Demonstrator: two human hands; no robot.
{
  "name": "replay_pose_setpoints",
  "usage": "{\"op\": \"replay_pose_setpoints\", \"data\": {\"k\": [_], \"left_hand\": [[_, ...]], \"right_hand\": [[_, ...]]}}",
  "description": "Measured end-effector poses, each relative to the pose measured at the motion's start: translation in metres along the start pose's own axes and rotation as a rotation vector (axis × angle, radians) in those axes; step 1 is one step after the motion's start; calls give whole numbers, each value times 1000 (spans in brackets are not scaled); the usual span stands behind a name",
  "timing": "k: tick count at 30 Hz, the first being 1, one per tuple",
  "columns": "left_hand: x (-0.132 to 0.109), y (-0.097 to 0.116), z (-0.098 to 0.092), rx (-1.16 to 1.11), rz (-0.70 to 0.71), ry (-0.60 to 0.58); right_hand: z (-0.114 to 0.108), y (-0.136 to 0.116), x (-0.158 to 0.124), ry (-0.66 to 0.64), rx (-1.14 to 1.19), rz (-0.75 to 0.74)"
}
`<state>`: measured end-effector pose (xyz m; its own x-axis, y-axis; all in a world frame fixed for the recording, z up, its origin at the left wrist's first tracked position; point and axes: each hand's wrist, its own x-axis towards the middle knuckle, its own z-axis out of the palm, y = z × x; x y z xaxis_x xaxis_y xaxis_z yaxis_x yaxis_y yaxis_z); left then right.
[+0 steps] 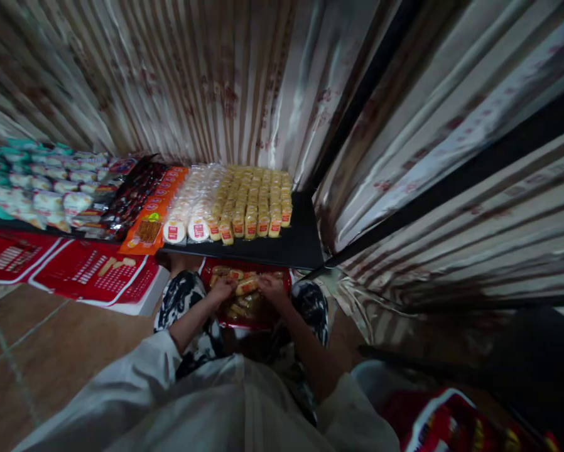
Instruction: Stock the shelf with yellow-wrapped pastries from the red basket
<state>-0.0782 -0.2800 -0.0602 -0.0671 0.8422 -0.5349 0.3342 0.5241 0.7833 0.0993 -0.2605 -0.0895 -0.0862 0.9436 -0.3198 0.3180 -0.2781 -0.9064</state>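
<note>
Over the red box, the left hand and right hand hold one yellow snack, fingers clamped on its two ends. This looks like the holding step; the next move calls for a soft grip. Snack rows sit beyond the box.

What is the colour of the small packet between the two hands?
The small packet is mostly yellow, as the head view shows.

One head-worn view, forward and steeply down.
</note>
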Motion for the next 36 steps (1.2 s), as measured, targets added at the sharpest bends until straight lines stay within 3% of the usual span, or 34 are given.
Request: {"op": "replay_pose_setpoints", "data": {"k": [6,13,19,27,33,36], "left_hand": [[-20,23,-8,-138,51,-136],[-32,45,1,-279,41,-168],[-32,57,23,-546,41,-107],[-11,95,64,-641,72,-80],[15,118,94,-490,126,125],[23,128,102,-371,273,115]], "right_hand": [[-11,-25,-8,12,185,67],[-22,-49,-15,107,308,-41],[-23,-48,-19,163,347,-70],[-41,-58,-9,278,362,-260],[-79,-68,28,458,283,-284],[-92,-72,50,496,212,-306]]}}
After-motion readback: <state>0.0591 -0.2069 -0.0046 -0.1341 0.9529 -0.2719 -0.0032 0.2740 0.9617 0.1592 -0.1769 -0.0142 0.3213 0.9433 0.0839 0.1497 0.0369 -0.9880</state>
